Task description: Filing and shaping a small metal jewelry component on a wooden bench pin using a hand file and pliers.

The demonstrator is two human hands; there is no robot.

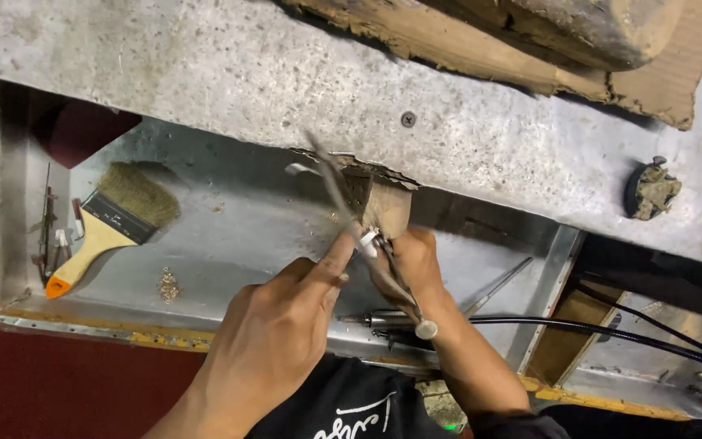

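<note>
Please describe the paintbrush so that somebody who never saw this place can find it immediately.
Look into the grey metal tray under the concrete slab, at its left end. The paintbrush lies flat there, away from both hands. It alone has a pale wooden handle, an orange tip and tan bristles.

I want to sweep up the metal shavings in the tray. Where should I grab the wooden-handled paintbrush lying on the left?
Probably by the pale wooden handle of the paintbrush, around its narrow middle, coming from above. It lies flat on the grey metal tray, orange-tipped end pointing lower left and bristles upper right, with the handle free of the small tools by the left wall.
</note>
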